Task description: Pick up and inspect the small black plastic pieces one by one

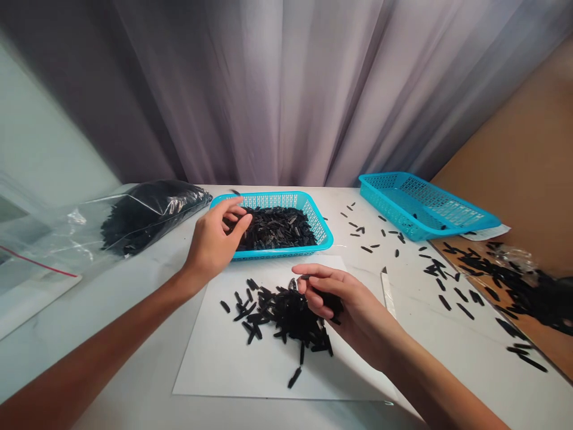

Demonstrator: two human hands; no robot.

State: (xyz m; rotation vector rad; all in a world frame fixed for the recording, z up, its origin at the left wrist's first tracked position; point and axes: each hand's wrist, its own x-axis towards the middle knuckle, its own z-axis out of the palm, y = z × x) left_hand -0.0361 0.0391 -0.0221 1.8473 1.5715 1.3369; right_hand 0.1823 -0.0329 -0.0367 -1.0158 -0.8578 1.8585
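Note:
My left hand (pixel 217 236) is over the left side of a blue plastic basket (pixel 324 236), fingers loosely curled and thumb apart, with nothing visible gripped. A blurred slender black piece (pixel 235 192) shows just above its fingertips. Many similar black pieces (pixel 282 230) fill the basket floor. Nearer me, a white sheet (pixel 201 370) carries a loose heap of black pieces (pixel 286 313). At the heap's right side my right hand (pixel 340 292) pinches one black piece (pixel 305 276) between thumb and fingers. More dark pieces show under its palm; whether they are held is unclear.
A clear zip bag (pixel 147 209) of black material lies at left. At right stands a second blue basket (pixel 430 224) with a few pieces. Loose pieces (pixel 441 283) scatter across the white tabletop. A craft knife (pixel 387 292) lies beside the sheet. A grey curtain (pixel 268 89) hangs behind.

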